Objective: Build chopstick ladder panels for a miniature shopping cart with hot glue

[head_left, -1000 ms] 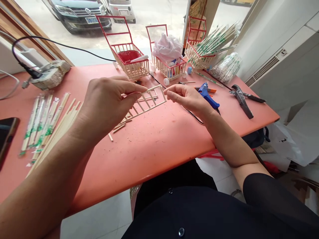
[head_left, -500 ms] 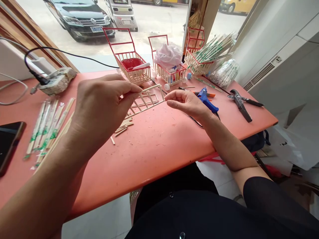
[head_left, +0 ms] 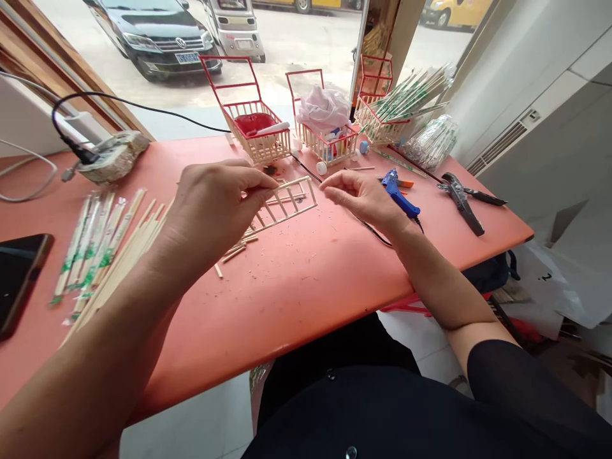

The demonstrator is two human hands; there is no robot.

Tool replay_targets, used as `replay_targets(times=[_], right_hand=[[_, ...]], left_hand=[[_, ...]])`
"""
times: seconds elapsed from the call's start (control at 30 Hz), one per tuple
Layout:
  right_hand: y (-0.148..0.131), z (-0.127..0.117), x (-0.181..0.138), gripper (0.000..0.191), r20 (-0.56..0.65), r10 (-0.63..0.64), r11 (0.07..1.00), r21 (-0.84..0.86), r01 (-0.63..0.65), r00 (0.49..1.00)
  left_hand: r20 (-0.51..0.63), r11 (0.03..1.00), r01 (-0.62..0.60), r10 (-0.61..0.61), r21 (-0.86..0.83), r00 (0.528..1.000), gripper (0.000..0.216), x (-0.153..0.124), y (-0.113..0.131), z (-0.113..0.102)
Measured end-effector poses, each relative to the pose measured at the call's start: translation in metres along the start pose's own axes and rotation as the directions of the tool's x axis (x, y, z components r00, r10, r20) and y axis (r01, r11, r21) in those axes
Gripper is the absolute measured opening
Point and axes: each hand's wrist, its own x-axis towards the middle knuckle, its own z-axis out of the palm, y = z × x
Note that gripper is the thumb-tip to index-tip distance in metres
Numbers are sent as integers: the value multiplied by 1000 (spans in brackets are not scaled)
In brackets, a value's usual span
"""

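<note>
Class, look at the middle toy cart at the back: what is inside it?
A crumpled white bag fills the middle cart, heaped above its rim. Blue and red bits show through the bars; whatever lies under the bag is covered.

phone (head_left: 21,274) edge-cut, frame (head_left: 291,201) partly behind left hand (head_left: 215,210)

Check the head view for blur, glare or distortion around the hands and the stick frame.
Head view: daylight from the window, not blown out; left hand, right hand and wooden lattice frame are sharp, without motion blur; shadows on the pink table are faint; wide-angle lens bows the table's near edge and enlarges the left forearm.
</note>
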Motion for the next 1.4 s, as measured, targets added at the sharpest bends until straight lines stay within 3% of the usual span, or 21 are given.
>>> replay_targets(times=[0.13, 0.27, 0.33, 0.4, 0.7, 0.87, 1.0, 1.17, 1.23, 1.3, 1.4], right_hand=[[-11, -38, -13, 28, -190, -79, 916, -401, -4, 979], [-5, -79, -36, 29, -360, -16, 631, -727, -270, 933], [3, -91, -44, 32, -385, 61, 490, -792, -364, 921], [9, -96, -50, 32, -382, 142, 421, -811, -405, 913], [22, -95, -50, 24, -421, 234, 333, -812, -479, 876], [31, -92, -49, 41, -452, 221, 397, -768, -503, 864], [34, -86, -48, 58, -525, 213, 410, -717, -563, 824], [24, -87, -55, 42, -575, 3, 440, -734, -518, 818], [15, -87, -59, 41, -554, -81, 512, -736, -442, 829], [4, -84, -60, 46, -497, -103, 666, -678, -311, 862], [-13, -69, -55, 54, -333, -59, 902, -423, -93, 941]], left_hand=[[39, 999, 29, -28, -32, 999, 40, 2, -1, -2], [64, 996, 85, -84, -23, 994, 39, 7, -7, -1], [65, 995, 98, -96, -27, 993, 38, 10, -11, 0], [65, 996, 83, -81, -38, 995, 35, 12, -15, 2], [61, 998, 46, -44, -33, 997, 34, 13, -21, 3], [49, 998, 51, -49, -44, 998, 34, 13, -22, 3], [41, 997, 48, -46, -57, 998, 33, 13, -24, 3], [38, 998, 64, -63, -28, 997, 34, 13, -23, 1], [23, 997, 80, -80, 0, 997, 36, 13, -19, -1], [2, 995, 91, -91, 33, 996, 38, 12, -15, -3], [-25, 991, 88, -86, 100, 996, 40, 9, -10, -6]])
